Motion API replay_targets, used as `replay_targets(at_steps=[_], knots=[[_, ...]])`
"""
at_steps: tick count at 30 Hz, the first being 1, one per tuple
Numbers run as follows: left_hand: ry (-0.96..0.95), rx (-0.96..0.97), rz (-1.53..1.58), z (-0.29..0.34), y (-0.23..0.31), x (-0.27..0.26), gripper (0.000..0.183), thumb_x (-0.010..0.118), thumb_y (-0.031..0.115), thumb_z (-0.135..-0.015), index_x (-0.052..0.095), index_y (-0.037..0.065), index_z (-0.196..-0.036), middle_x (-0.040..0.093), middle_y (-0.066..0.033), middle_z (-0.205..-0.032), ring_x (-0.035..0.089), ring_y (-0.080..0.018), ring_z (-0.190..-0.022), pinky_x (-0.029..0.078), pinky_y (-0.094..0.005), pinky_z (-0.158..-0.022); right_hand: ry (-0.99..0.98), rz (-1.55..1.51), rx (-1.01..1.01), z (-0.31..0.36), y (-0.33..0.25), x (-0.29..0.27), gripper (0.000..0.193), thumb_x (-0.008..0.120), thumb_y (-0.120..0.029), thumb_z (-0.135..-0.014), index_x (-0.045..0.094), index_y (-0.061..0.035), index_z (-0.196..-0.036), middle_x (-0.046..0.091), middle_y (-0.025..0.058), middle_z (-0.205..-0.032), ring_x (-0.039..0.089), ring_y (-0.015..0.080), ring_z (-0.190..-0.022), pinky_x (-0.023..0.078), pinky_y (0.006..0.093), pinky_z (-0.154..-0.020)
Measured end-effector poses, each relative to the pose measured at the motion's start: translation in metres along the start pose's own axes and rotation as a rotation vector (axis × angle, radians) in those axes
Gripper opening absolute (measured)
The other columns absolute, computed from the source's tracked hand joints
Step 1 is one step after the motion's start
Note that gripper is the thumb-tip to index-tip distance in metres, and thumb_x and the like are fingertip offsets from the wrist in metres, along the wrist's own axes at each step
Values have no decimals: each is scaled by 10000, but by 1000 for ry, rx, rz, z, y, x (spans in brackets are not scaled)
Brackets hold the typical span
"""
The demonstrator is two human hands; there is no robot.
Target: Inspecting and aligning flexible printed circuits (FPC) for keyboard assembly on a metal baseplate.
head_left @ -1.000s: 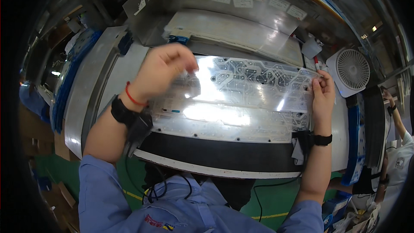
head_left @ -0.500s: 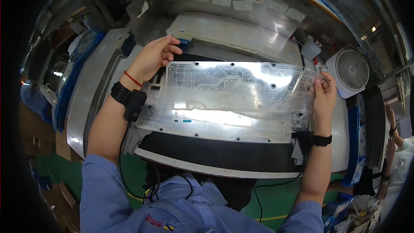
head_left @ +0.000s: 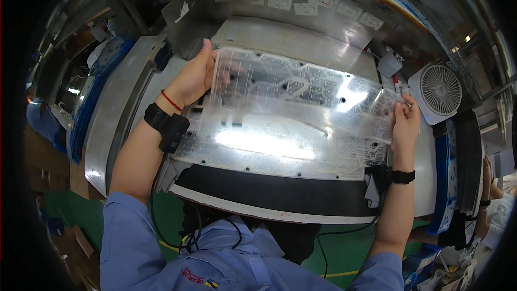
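Observation:
A clear film sheet [head_left: 269, 89] printed with circuit-like traces and dark dots is held up at both ends, tilted. My left hand [head_left: 198, 75] grips its far left corner, thumb at the edge and fingers showing through from behind. At the right end, my right hand [head_left: 406, 124] pinches the edge between thumb and fingers. Beneath lies another clear, shiny traced sheet [head_left: 291, 167], dotted along its near edge, on a black mat [head_left: 269, 186]. Glare and the raised film hide part of what is below.
A metal plate [head_left: 280, 32] and a labelled panel [head_left: 258, 0] stand at the back. On the right are a white fan [head_left: 439, 89], a white bottle [head_left: 389, 63] and a blue-edged stack [head_left: 444, 183]. Metal panels [head_left: 116, 97] line the left. Black cables [head_left: 152, 199] hang near me. Another person's arm [head_left: 484, 205] shows far right.
My left hand has closed on the film's left corner, where before its fingers hovered loosely beside it. The film's left end has risen away from the lower sheet. My right hand stays nearly still.

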State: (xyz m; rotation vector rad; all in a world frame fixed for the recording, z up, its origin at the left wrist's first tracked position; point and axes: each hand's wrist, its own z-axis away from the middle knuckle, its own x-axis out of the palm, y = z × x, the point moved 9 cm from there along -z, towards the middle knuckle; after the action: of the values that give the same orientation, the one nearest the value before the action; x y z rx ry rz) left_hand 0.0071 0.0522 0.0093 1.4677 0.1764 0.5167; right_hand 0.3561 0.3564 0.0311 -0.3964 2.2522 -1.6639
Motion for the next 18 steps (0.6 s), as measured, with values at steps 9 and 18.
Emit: replay_targets(at_steps=[9,18], knots=[[158,-30,-215,-3,-5,-10,266,448,213,-986,551,24,-1142,620,-13,-925,521,-49,-643,405,-173,-541,5,-8,17,-2,7,-6,238,488,-17,-925,496,-1,-1163,598,11,-815,504,49,-725,390,180,-669],[235,17,-254,-3,0,-18,248,412,251,-1000,551,48,-1025,528,9,-728,415,-33,-505,333,-180,-438,-17,-128,41,-3,9,-5,268,502,-57,-941,480,-9,-1204,592,-10,-822,533,61,-769,430,190,-732]])
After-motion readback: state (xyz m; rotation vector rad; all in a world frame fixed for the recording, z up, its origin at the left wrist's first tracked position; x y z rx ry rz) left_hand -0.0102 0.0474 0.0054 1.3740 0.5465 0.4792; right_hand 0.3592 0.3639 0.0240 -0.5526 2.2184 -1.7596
